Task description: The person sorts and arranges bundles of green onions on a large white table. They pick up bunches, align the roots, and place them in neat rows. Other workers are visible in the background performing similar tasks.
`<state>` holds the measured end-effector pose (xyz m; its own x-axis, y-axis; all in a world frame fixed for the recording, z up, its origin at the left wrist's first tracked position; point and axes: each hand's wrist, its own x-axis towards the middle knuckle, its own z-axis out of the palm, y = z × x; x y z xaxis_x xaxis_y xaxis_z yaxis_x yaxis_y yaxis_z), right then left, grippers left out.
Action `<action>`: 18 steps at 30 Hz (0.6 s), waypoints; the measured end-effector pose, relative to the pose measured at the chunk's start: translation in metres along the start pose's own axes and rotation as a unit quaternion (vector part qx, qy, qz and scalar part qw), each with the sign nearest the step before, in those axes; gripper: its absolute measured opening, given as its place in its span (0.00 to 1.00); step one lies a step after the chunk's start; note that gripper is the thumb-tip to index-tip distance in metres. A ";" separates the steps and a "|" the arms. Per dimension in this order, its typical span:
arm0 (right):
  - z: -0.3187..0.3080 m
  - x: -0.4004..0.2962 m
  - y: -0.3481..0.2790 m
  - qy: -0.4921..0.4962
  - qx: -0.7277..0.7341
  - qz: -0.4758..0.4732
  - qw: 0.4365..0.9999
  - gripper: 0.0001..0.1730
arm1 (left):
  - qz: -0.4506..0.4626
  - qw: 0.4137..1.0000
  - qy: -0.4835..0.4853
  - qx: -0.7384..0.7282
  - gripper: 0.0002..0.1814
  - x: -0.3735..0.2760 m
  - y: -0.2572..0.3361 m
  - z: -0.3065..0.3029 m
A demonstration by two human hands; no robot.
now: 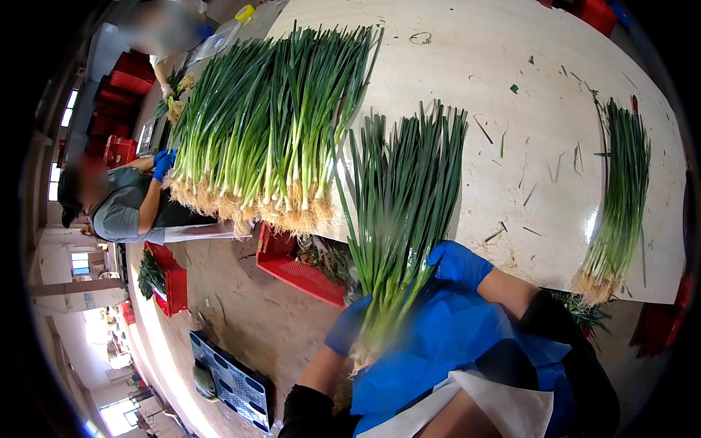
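A bunch of green onions spans from the table edge to my lap, leaves pointing away and roots toward me. My left hand, in a blue glove, grips the pale lower stalks from the left, close to the roots. On the bunch's right side, my gloved right hand has its fingers around the outer stalks higher up. A thick row of green onions lies at the left, root ends toward me and partly past the table edge. A smaller bunch lies at the far right.
Leaf scraps litter the pale tabletop. A red crate with plant matter stands below the edge. A co-worker in blue gloves works at the left, another person behind. A blue platform is on the floor.
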<state>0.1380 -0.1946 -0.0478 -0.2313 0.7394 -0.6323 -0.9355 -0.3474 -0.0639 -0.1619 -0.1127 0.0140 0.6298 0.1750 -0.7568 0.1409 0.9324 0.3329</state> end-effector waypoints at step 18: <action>0.062 -0.021 -0.001 -0.039 -0.037 -0.040 0.998 0.25 | 0.080 0.896 0.017 0.436 0.41 -0.003 -0.002 0.082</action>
<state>0.1269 -0.1739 0.0138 -0.1797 0.8086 -0.5603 -0.9302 -0.3249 -0.1705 -0.1010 -0.1410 0.0619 0.6738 0.3067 -0.6722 0.6038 0.2958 0.7402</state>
